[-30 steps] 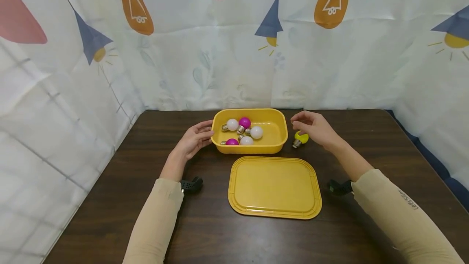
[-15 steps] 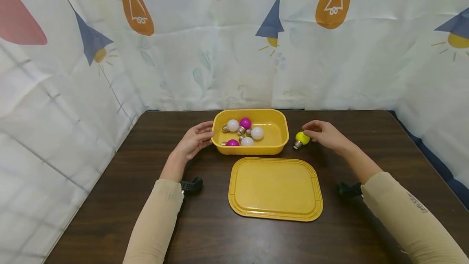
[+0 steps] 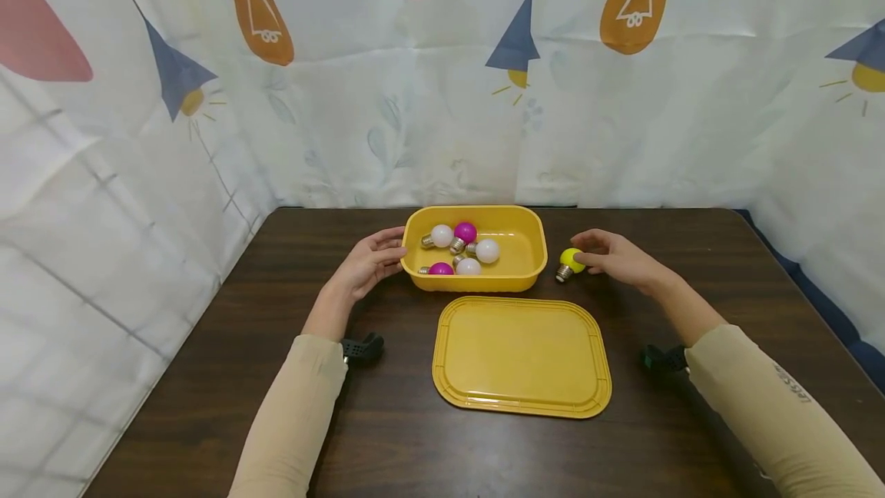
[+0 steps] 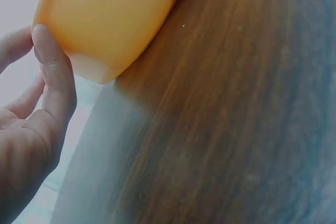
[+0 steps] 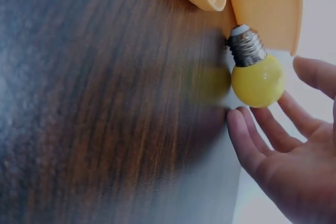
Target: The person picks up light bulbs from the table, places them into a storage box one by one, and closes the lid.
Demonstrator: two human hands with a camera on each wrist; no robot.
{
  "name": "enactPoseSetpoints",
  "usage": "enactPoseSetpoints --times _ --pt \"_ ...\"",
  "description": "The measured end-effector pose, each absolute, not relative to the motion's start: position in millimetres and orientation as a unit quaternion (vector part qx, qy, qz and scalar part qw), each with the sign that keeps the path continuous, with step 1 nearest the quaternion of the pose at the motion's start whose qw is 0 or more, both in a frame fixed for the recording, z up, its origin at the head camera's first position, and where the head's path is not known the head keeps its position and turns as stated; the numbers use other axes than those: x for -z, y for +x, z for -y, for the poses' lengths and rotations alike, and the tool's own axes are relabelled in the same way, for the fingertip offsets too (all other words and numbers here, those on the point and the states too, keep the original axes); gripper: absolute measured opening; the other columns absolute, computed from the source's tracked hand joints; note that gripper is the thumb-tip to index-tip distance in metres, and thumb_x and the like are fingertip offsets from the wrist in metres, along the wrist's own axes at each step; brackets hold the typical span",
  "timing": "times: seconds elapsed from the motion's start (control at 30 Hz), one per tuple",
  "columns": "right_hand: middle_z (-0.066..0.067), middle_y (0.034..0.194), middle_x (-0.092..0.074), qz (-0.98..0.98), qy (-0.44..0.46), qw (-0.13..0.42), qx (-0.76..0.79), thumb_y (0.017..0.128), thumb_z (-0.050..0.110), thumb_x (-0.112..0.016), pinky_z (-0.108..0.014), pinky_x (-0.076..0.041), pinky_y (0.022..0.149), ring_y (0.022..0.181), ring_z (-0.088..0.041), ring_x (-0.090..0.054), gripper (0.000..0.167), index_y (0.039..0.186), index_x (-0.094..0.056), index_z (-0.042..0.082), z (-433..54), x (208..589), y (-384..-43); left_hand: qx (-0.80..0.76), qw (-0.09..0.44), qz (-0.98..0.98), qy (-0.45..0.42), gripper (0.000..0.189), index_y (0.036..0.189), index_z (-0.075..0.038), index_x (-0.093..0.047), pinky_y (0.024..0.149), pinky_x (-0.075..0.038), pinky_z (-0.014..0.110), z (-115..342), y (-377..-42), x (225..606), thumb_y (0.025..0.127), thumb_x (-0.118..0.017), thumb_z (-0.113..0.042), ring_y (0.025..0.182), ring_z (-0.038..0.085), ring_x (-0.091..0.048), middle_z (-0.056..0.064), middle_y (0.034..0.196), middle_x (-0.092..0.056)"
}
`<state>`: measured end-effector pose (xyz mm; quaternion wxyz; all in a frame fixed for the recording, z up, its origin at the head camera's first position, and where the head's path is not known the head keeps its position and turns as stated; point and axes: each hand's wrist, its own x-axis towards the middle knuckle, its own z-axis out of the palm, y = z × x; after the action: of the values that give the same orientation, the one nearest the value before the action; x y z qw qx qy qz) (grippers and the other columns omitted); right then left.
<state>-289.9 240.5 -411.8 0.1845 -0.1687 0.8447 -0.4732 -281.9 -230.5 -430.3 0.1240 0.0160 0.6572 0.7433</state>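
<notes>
A yellow plastic box [image 3: 477, 283] stands at the back of the table with three white light bulbs [image 3: 487, 251] and two magenta ones [image 3: 465, 233] in it. My left hand [image 3: 369, 263] touches the box's left end, its thumb and fingertips right at the rim. To the right of the box lies a yellow light bulb [image 3: 571, 258], its metal screw base pointing toward the front left. My right hand [image 3: 618, 260] is at the bulb's right side. In the right wrist view, the fingers [image 5: 273, 129] reach beneath the round glass and the thumb stays apart from it.
A flat yellow lid [image 3: 522, 360] lies on the dark wooden table [image 3: 408, 444] in front of the box. A patterned cloth [image 3: 449, 137] hangs just behind the table's far edge. Black wrist straps [image 3: 362, 349] show at both sleeves.
My right hand has moved right from above the yellow bulb to its right side, uncovering more of it. My left hand stays at the box's left end.
</notes>
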Motion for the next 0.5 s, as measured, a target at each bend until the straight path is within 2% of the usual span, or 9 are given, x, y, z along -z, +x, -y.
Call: enactPoseSetpoints --times 0.3,0.5 --pt "-0.026 0.152 -0.042 -0.854 -0.171 0.185 0.455 0.103 0.024 -0.067 -0.049 -0.052 0.096 0.122 -0.039 -0.055 0.059 0.150 -0.043 -0.003 -239.1 411.6 -291.9 -0.745 0.125 -0.655 0.012 0.055 0.155 -0.004 -0.041 0.081 -0.057 0.026 229.4 -280.7 428.4 0.103 -0.062 -0.004 0.098 0.021 -0.068 0.023 0.135 -0.053" --pt "-0.026 0.151 -0.043 -0.855 -0.176 0.186 0.450 0.101 0.021 -0.069 -0.058 -0.044 0.104 0.133 -0.044 -0.047 0.059 0.149 -0.045 -0.002 -237.0 412.4 -292.9 -0.746 0.125 -0.654 0.010 0.055 0.154 -0.004 -0.042 0.081 -0.058 0.026 229.9 -280.7 428.9 0.103 -0.062 -0.003 0.097 0.021 -0.067 0.023 0.134 -0.053"
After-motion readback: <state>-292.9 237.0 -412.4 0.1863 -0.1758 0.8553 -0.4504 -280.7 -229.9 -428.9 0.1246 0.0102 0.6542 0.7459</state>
